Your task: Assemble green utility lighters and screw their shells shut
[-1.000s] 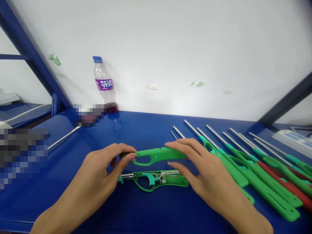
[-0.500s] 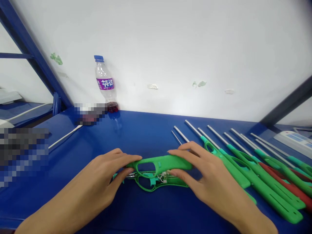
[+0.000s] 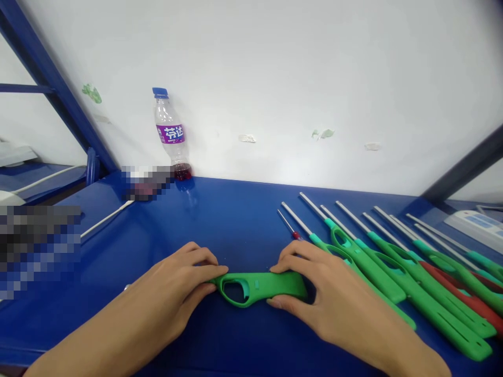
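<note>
A green plastic lighter body [image 3: 259, 287] with a trigger opening lies flat on the blue table [image 3: 236, 220], its cover half now seated over the lower half. My left hand [image 3: 178, 285] pinches its left end with thumb and fingers. Over its right end my right hand [image 3: 322, 293] is closed, fingers on top and thumb at the near edge. The inner parts of the lighter are hidden under the cover.
Several long green and red lighters [image 3: 393, 267] with metal tubes lie in a row to the right. A drink bottle [image 3: 173, 137] with a purple label stands against the white wall. A thin white rod [image 3: 104, 220] lies at the left. A white power strip [image 3: 477, 224] sits far right.
Both hands have lowered the green cover half onto the open lighter half with its inner parts, and it now lies closed over it on the table.
</note>
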{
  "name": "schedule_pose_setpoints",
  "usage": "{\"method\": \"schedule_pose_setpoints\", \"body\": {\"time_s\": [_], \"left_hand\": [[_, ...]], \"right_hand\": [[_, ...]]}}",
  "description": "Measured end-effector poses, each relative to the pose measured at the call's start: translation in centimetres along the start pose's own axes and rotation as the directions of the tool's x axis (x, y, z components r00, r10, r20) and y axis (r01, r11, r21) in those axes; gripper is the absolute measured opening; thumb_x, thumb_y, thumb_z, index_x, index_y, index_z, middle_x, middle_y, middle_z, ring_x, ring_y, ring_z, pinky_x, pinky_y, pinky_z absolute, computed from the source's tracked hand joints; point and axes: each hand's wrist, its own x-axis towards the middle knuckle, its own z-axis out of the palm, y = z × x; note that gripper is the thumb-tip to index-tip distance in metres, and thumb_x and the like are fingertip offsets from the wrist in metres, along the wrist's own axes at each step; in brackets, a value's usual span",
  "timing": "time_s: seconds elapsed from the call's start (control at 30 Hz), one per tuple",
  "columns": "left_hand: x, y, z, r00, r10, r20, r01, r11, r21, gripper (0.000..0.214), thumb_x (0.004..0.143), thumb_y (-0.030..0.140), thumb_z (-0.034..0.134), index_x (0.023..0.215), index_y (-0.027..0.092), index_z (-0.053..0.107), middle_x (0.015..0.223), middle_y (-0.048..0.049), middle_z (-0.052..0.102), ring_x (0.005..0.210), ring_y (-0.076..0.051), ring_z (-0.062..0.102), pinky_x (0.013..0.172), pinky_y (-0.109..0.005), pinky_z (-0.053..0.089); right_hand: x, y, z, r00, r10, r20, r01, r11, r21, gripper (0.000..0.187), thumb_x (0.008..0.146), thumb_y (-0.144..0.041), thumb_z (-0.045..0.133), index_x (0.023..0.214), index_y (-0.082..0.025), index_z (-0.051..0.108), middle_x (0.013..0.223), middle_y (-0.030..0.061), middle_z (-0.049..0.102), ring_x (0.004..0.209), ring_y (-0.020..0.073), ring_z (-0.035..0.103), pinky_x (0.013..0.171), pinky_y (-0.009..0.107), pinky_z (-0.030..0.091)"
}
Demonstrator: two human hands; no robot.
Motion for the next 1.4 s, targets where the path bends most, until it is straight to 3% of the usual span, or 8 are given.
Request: {"method": "schedule_pose_setpoints", "body": {"time_s": [0.2,0.4,0.6,1.0,1.17,1.33,1.4], "left_hand": [[0.2,0.5,-0.2,1.0,-0.011,0.011,0.012,1.0,-0.028,0.029,0.115,0.03,0.049,0.117,0.039,0.076,0.125,0.0025,0.072,0.116,-0.021,0.067,0.104,-0.034,0.052],[0.2,1.5,-0.3,0.999,-0.032,-0.021,0.031,0.998,-0.049,0.031,0.114,0.023,0.05,0.117,0.037,0.077,0.123,0.0022,0.071,0.115,-0.019,0.068,0.103,-0.032,0.051],[0.1,1.0,-0.2,0.999,-0.015,-0.035,0.013,0.999,-0.041,0.029,0.11,0.023,0.056,0.121,0.038,0.079,0.121,0.0019,0.073,0.109,-0.019,0.072,0.098,-0.029,0.055],[0.0,1.2,0.1,0.998,-0.016,-0.052,0.014,0.999,-0.036,0.031,0.112,0.024,0.051,0.116,0.035,0.08,0.117,0.0006,0.074,0.107,-0.02,0.072,0.096,-0.031,0.055],[0.2,1.0,0.3,0.997,0.015,-0.071,-0.015,1.0,-0.004,0.037,0.11,0.02,0.053,0.127,0.04,0.079,0.12,0.0016,0.075,0.108,-0.019,0.073,0.097,-0.03,0.057],[-0.1,0.1,0.2,0.994,0.015,-0.111,-0.011,0.999,0.037,0.035,0.108,0.026,0.059,0.134,0.041,0.077,0.124,0.0009,0.078,0.112,-0.023,0.074,0.1,-0.033,0.058],[-0.3,-0.1,0.0,0.991,-0.004,-0.136,0.01,0.999,0.042,0.032,0.107,0.029,0.062,0.133,0.041,0.077,0.125,0.0019,0.078,0.114,-0.024,0.074,0.103,-0.035,0.057]], "right_hand": [[0.0,0.3,0.3,1.0,0.021,0.007,-0.021,1.0,-0.015,0.02,0.095,-0.035,0.083,0.112,-0.034,0.073,0.116,-0.0031,0.071,0.102,0.0239,0.072,0.092,0.045,0.058],[0.0,0.0,0.2,1.0,0.019,0.014,-0.019,1.0,-0.01,0.017,0.096,-0.035,0.081,0.111,-0.034,0.073,0.117,-0.0032,0.07,0.102,0.0234,0.072,0.093,0.045,0.058],[0.1,0.2,-0.1,1.0,0.018,0.021,-0.018,1.0,-0.013,0.012,0.099,-0.037,0.078,0.11,-0.035,0.075,0.111,-0.0025,0.072,0.095,0.0239,0.072,0.09,0.046,0.058],[0.3,0.4,0.2,0.999,0.037,0.036,-0.038,0.999,0.008,0.021,0.094,-0.036,0.084,0.113,-0.034,0.075,0.116,-0.002,0.072,0.105,0.0256,0.073,0.1,0.048,0.057],[0.2,0.5,0.1,0.997,0.05,0.052,-0.051,0.998,0.021,0.023,0.093,-0.037,0.086,0.113,-0.035,0.075,0.118,-0.0014,0.072,0.108,0.0273,0.073,0.102,0.049,0.057],[0.1,0.7,-0.2,1.0,-0.001,0.012,0.0,0.999,0.048,0.023,0.105,-0.049,0.069,0.124,-0.038,0.072,0.127,0.002,0.071,0.113,0.0281,0.072,0.096,0.046,0.059],[0.1,0.7,-0.4,0.999,-0.026,-0.03,0.027,0.998,0.048,0.017,0.111,-0.045,0.058,0.117,-0.035,0.07,0.121,0.0019,0.071,0.106,0.0251,0.072,0.091,0.042,0.058]]}}
